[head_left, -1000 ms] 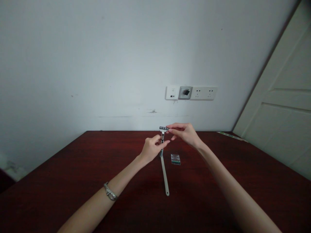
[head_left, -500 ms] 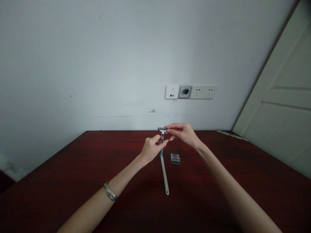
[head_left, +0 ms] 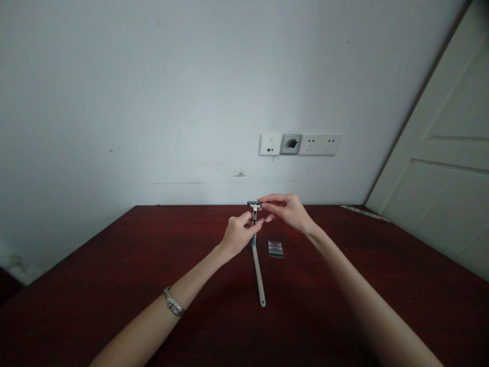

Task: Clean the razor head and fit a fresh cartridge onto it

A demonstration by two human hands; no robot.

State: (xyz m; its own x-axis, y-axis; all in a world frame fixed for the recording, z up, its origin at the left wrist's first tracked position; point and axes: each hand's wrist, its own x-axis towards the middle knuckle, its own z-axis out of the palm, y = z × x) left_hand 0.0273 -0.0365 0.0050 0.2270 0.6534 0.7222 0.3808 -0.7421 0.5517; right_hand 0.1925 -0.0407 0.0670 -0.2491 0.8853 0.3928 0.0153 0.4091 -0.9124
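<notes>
Upright above the table, a razor [head_left: 255, 213] is held by its handle in my left hand [head_left: 240, 233], thumb and fingers closed round it. Its dark, T-shaped head faces up. My right hand [head_left: 287, 210] pinches the right end of that head between thumb and fingertips. Below my left hand, a long pale stick [head_left: 259, 278] with a hole in its near end lies on the table. Its far end, by a dark bluish part, is partly hidden by my hand. To its right rests a small clear case [head_left: 275, 249] with a green strip.
The dark red table [head_left: 114, 285] runs back to a pale wall. Sockets [head_left: 319, 145] and a black plug [head_left: 292, 143] are on that wall. A thin printed strip [head_left: 364, 213] lies at the back right, by a white door [head_left: 451, 148].
Hardly anything differs. The razor and both hands have shifted very slightly left, with both grips kept; the stick and the case lie as before.
</notes>
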